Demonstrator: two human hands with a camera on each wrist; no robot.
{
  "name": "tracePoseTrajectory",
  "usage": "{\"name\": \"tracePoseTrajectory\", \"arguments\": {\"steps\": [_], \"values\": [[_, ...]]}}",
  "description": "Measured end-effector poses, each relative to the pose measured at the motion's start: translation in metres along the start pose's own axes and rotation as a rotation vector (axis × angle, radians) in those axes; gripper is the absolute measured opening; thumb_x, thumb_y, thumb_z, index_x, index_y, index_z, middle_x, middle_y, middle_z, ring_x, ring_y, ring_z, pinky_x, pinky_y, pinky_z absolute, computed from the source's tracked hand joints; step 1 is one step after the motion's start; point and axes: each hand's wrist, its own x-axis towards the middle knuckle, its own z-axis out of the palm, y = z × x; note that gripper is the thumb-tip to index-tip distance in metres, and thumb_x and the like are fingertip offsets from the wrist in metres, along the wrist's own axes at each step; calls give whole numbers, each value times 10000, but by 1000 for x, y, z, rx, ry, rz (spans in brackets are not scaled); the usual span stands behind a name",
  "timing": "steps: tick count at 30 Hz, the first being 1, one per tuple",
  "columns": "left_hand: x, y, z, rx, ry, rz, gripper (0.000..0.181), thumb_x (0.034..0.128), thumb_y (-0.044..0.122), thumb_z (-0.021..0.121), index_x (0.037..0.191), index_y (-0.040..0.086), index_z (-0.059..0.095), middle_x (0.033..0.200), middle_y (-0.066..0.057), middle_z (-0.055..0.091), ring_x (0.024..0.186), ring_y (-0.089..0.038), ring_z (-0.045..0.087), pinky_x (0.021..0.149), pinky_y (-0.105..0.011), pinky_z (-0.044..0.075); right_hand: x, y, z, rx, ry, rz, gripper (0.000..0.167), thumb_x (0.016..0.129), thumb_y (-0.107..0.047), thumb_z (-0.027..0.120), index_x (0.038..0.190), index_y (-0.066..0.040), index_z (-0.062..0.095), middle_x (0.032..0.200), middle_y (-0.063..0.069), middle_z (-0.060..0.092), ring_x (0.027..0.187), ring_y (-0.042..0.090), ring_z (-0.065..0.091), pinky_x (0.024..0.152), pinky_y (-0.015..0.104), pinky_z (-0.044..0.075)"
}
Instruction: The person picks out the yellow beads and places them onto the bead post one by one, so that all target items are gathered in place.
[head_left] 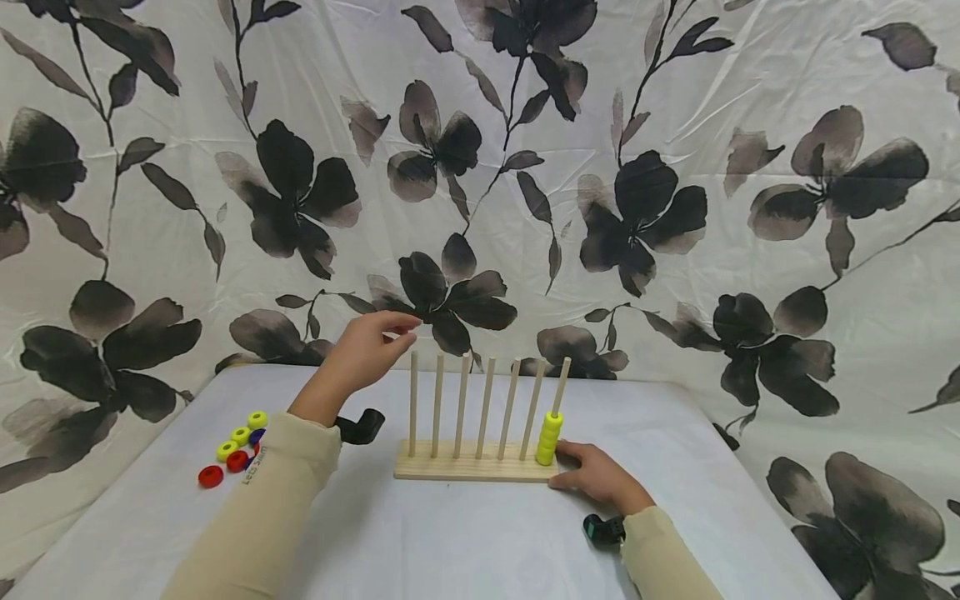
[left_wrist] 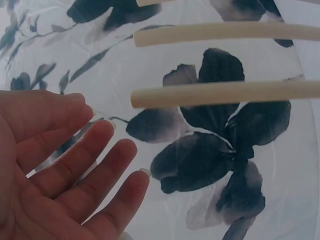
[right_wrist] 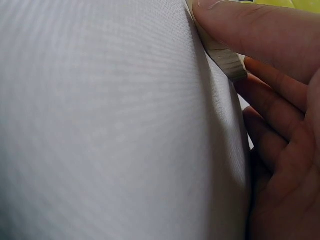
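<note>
Fingers of the right hand (head_left: 596, 475) curled round the near right end of a wooden peg stand (head_left: 480, 470); thumb (right_wrist: 260, 27) on the front side, other fingers behind, base end pinched between, as seen at the right wrist. Cream sleeves on both forearms; a dark device (head_left: 602, 530) at the right wrist, another (head_left: 362, 427) at the left. Stand sits on a white-covered tabletop (head_left: 450, 542): one flat base, seven upright pegs in a row. Rightmost peg (head_left: 561, 387) carries a stack of yellow rings (head_left: 550, 439) on its lower part, directly beside the right fingers; upper part of that peg shows plain wood, as do the other six pegs. Loose rings lie well left of the stand, next to the left sleeve: red (head_left: 211, 477), yellow (head_left: 227, 451), blue (head_left: 257, 436); some partly covered by the sleeve, so full count cannot be told. Left hand (head_left: 367, 348) raised over the stand's left end, fingers loosely bent, holding nothing, tips near the top of the leftmost peg (head_left: 413, 408) and, at the left wrist, apart from it. Behind everything, pale cloth (head_left: 540, 275) printed with dark flowers.
</note>
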Motion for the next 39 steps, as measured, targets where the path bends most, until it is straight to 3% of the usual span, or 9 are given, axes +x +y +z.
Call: {"name": "tracePoseTrajectory", "arguments": {"steps": [8,27,39], "values": [[-10,-18,-10,22,-16,-63,336,992,215,540,1305,110,602,1280,-154,611,1115,-362,624,912,-494,527,1,1,1,-2,6,10,783,733,-404,816,1412,-156,517,1486,93,467,1412,367,356,1131,596,281],[-45,-67,-40,103,-10,-143,384,997,262,528,1324,69,580,1249,-186,638,1107,-349,622,877,-510,529,0,-3,-2,2,-2,23,786,734,-395,819,1411,-136,515,1490,99,462,1414,370,350,1136,597,271],[-62,-94,-54,178,-47,-196,438,995,318,513,1319,29,570,1263,-242,601,1119,-442,583,879,-560,524,0,-3,-3,-2,-11,30,812,725,-395,827,1419,-126,503,1491,98,459,1418,364,346,1138,593,270]]}}
